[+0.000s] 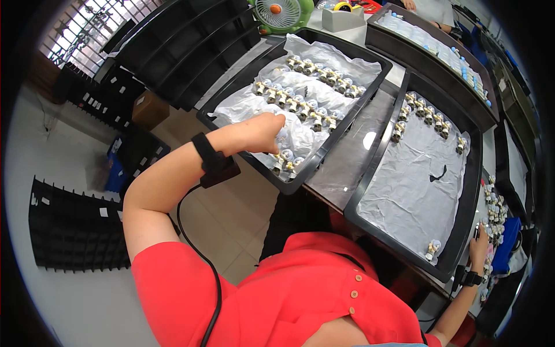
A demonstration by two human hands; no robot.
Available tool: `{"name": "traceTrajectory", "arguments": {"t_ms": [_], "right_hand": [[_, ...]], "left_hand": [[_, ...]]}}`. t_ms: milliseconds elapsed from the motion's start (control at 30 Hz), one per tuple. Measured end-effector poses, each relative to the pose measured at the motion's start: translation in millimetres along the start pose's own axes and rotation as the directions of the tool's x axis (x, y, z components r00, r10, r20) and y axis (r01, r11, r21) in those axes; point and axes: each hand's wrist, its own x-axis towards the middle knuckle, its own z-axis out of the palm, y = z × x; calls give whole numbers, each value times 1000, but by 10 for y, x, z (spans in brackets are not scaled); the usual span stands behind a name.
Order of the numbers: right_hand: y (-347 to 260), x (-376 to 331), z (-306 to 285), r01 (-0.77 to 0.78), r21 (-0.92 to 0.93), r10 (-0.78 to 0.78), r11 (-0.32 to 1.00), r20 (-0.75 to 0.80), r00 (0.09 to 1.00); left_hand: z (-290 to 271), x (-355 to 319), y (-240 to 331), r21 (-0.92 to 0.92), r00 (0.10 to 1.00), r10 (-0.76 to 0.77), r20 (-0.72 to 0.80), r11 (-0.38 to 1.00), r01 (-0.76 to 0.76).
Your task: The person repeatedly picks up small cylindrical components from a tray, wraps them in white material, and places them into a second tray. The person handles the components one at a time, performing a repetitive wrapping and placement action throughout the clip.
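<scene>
Grey counter was covered by two black trays. Left hand fingers were closed on a small globe figurine in the left tray; right hand fingers, state unclear, rested beyond the right tray.

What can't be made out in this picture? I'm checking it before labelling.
- Head view: left hand fingertips, curled over the small figurines in the left tray; its grip is hidden.
- Head view: right hand sits small near the rim; grip unclear.
- Figurines' details are too small.
- The torso hides the table's near edge.
</scene>
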Motion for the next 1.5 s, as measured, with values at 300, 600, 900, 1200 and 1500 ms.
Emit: {"name": "traceTrajectory", "arguments": {"t_ms": [300,600,900,1200,1500], "right_hand": [[-424,125,-536,-18,176,10,984,44,999],[-1741,4,-1266,72,436,-93,897,27,995],[-2787,-172,-1528,427,464,-538,776,134,832],[-2943,-80,-1145,581,410,-711,703,432,555],[-2489,-124,-1043,554,127,-470,823,700,537]], "left_hand": [[168,185,-252,-200,980,-100,173,970,135],[276,217,-266,-84,998,-51,21,995,53],[214,194,-224,-175,1000,-12,6,985,13],[-16,134,-128,-100,1000,22,7,995,-22],[-396,-90,879,-472,950,232,-209,827,-305]]}}
